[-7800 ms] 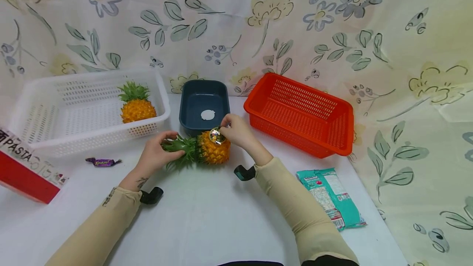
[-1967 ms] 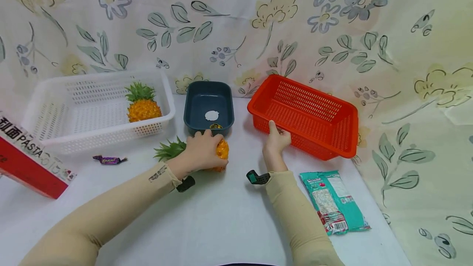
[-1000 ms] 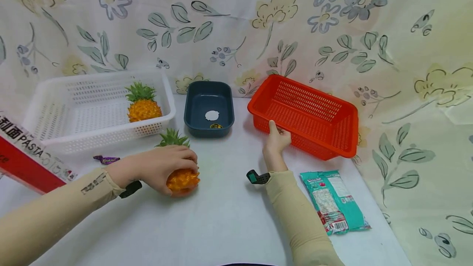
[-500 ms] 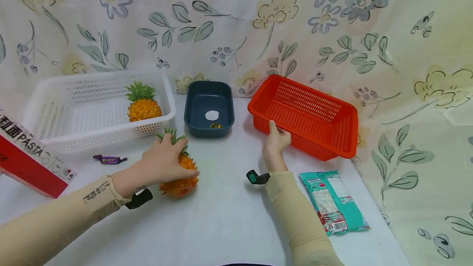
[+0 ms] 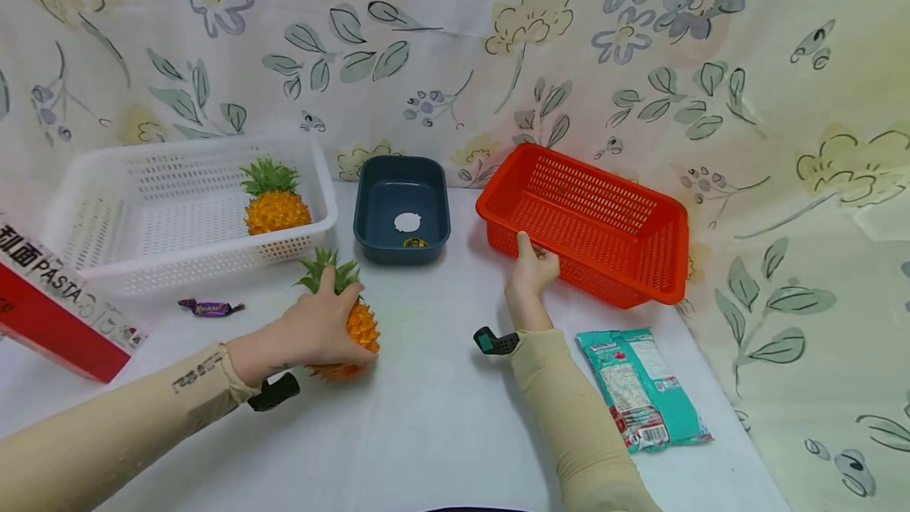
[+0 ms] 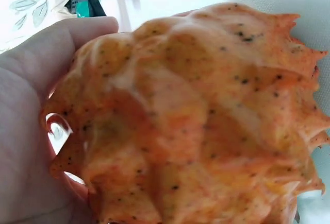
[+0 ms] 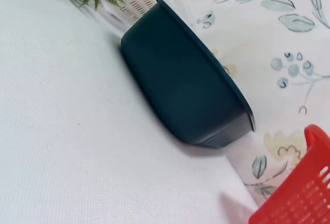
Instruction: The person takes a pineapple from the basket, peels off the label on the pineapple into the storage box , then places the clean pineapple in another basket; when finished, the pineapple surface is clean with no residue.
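My left hand (image 5: 323,329) grips a small orange pineapple (image 5: 362,328) around its side, with one finger reaching toward the green crown. The fruit is on the white table, crown pointing away from me. Its bumpy, dark-speckled skin fills most of the left wrist view, where the thumb (image 6: 93,28) lies along its edge. My right hand (image 5: 529,275) rests by the front wall of the red basket (image 5: 583,279), fingers loosely curled with nothing visible in them. A blue bin (image 5: 401,255) at the back centre contains a white round piece (image 5: 407,222) and a gold-black round sticker (image 5: 415,242).
At the back left, a white basket (image 5: 192,263) contains another pineapple (image 5: 277,212). A purple wrapped candy (image 5: 211,308) lies before it, and a red pasta box (image 5: 60,306) stands at far left. On the right lies a teal snack packet (image 5: 643,389).
The pineapple has moved left and turned from sideways to crown away; my left grip shifted along it. The sticker went from the fruit into the blue bin. My right hand moved to the red basket.
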`<action>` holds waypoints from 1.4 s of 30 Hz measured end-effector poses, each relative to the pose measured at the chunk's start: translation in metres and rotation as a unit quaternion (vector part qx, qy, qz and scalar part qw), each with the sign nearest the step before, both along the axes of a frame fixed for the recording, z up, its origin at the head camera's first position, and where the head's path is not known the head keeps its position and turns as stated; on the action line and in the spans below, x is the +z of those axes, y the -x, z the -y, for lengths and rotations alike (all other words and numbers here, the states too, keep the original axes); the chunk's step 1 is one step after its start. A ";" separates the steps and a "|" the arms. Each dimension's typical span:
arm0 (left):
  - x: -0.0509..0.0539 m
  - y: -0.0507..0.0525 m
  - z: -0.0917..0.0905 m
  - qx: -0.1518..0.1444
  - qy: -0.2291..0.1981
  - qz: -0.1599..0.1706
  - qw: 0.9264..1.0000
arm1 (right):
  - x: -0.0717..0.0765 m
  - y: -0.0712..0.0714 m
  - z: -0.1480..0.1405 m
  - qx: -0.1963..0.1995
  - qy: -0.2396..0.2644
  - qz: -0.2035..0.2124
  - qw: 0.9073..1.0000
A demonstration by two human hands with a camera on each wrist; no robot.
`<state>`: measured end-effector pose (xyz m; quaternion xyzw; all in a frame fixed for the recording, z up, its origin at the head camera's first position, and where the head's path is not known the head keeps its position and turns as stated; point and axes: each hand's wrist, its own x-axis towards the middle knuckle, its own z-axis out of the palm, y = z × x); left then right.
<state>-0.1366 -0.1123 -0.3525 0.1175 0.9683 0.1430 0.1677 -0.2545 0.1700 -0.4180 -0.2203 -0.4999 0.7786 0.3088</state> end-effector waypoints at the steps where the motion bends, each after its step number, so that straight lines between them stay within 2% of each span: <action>1: 0.000 0.000 0.001 -0.001 -0.002 0.002 1.000 | 0.000 0.000 0.000 0.000 -0.001 0.000 1.000; 7: 0.003 -0.002 0.003 -0.002 -0.010 0.008 1.000 | 0.001 -0.001 0.001 0.002 0.000 -0.012 1.000; 16: 0.015 -0.006 0.006 -0.022 -0.011 0.010 1.000 | 0.001 0.000 0.001 -0.001 -0.004 0.002 1.000; 24: 0.026 -0.008 0.008 -0.035 -0.007 0.019 0.999 | -0.001 0.001 0.001 0.004 -0.006 -0.013 1.000; 29: 0.043 -0.015 0.008 -0.060 -0.017 -0.011 0.998 | -0.001 0.001 0.000 0.008 -0.004 -0.014 1.000; 34: 0.063 -0.018 0.007 -0.075 -0.049 -0.032 0.995 | -0.001 0.000 0.000 0.010 0.001 -0.008 1.000; 38: 0.078 -0.014 0.006 -0.077 -0.055 -0.058 0.994 | -0.001 0.000 0.001 0.008 0.007 -0.013 1.000; 42: 0.097 -0.003 0.010 -0.072 -0.048 -0.082 0.993 | -0.001 0.000 0.001 0.008 0.007 -0.018 1.000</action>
